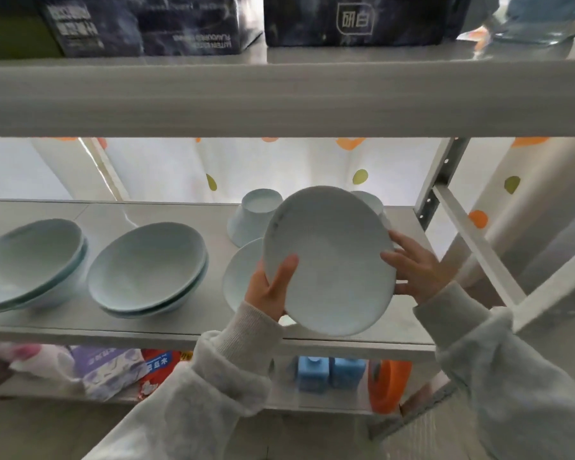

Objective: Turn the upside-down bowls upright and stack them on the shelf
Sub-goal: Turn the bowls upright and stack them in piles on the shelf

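A person's left hand (269, 287) and right hand (415, 270) grip opposite rims of a pale blue glazed ceramic bowl (329, 260), held tilted with its hollow toward the camera above the front right corner of the white shelf (180, 332). A stack of upright matching bowls (146, 263) sits mid-shelf, and an upside-down bowl (256, 214) stands near the back edge.

The shelf (210, 313) bears two bowl stacks (146, 267) and upside-down bowls (256, 214).
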Motion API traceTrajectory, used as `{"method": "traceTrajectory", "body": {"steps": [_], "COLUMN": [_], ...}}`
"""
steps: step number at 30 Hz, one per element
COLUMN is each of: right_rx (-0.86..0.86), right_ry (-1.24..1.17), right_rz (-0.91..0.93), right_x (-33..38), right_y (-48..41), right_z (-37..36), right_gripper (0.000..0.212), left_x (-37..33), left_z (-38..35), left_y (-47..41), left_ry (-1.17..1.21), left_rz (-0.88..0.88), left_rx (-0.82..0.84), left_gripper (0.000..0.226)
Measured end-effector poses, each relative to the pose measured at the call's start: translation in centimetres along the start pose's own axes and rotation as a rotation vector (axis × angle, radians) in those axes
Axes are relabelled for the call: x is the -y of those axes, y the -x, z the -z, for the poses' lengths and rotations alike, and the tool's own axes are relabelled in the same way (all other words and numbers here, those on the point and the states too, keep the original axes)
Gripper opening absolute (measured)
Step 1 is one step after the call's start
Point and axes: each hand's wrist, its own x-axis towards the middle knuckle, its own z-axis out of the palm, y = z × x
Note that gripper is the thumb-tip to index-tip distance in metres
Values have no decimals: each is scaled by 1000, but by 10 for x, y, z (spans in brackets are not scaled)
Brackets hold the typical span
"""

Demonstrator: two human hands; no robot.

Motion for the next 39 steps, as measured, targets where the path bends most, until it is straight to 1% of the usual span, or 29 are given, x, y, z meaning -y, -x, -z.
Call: {"method": "traceTrajectory", "body": {"steps": [2, 3, 5, 6, 7, 11, 12, 16, 19, 20, 23, 27, 29, 35, 39], "right_rx": [-43, -67, -116, -133, -141, -128, -123, -136, -156, -166, -204, -239, -246, -294, -316], "right_ry": [106, 157, 270, 337, 405, 538, 554, 574, 594, 599, 618, 638, 647, 647, 636], "right_rz": [26, 38, 43, 38, 28, -33, -51, -68, -79, -75, -62, -60, -65, -63, -37], "right_x": [7, 10, 7, 5, 2, -3, -4, -11, -16, -17, -22, -28, -29, -37, -41], "right_y": [-11, -16, -27, -31, -35, -43, -44, -52, -56, -56, -61, -64, -65, -70, -74], "right_z": [-19, -28, -40, -47, -53, -73, -76, -85, -90, -92, -95, -95, -97, -96, -96], "right_gripper": [36, 23, 14, 17, 24, 69, 74, 75, 55, 53, 52, 53, 53, 59, 60], "left_x": [-6, -8, -6, -6, -5, -2, -2, 4, 10, 12, 14, 12, 12, 17, 23], "left_z": [18, 26, 38, 43, 46, 59, 62, 73, 79, 81, 86, 86, 86, 87, 87], "left_y": [-4, -6, -8, -8, -9, -14, -16, -27, -34, -35, -41, -42, -44, -52, -53], "left_ry": [-247, -381, -587, -646, -684, -781, -783, -769, -834, -856, -908, -1107, -1170, -1245, -1302], "left_rz": [-50, -68, -51, -24, 10, 88, 95, 95, 125, 131, 148, 121, 112, 132, 134], "left_rx": [-41, -71, -168, -190, -191, -152, -155, -178, -177, -177, -169, -150, -141, -123, -126], "left_gripper": [69, 69, 61, 58, 57, 59, 59, 65, 68, 70, 74, 72, 73, 75, 75]}}
